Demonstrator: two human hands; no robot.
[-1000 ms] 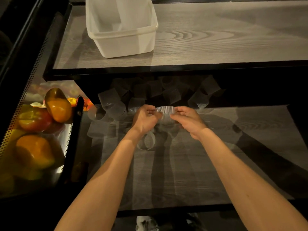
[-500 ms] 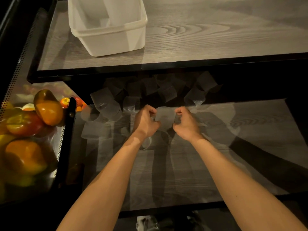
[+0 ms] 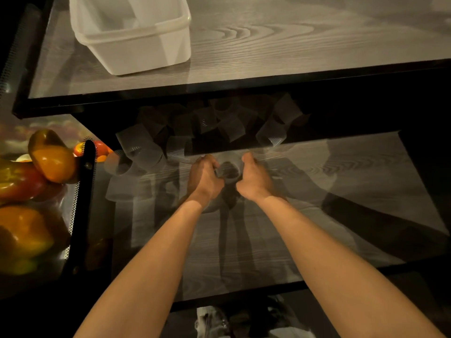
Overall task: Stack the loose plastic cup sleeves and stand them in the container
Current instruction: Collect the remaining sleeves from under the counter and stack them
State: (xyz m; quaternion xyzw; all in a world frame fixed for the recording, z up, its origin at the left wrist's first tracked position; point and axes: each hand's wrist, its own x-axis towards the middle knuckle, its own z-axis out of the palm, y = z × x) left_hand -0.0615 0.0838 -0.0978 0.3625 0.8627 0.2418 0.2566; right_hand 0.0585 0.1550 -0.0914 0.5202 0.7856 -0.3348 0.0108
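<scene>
A clear ribbed plastic cup sleeve (image 3: 228, 170) is held between both hands just above the lower shelf. My left hand (image 3: 205, 178) grips its left side and my right hand (image 3: 255, 178) grips its right side, fingers curled over the rim. Several more loose sleeves (image 3: 231, 129) lie jumbled at the back of the lower shelf, partly in shadow under the upper shelf. Another sleeve (image 3: 212, 206) lies flat under my left wrist. The white plastic container (image 3: 136, 35) stands on the upper shelf at the far left.
The upper wood-grain shelf (image 3: 292, 45) with a black front edge overhangs the sleeve pile. A perforated black divider (image 3: 84, 191) borders the lower shelf on the left; beyond it lie orange and red bell peppers (image 3: 52, 159).
Both hands have turned the sleeve from lying sideways between the fingertips to open end up, and closed further round it. The camera view has drifted slightly.
</scene>
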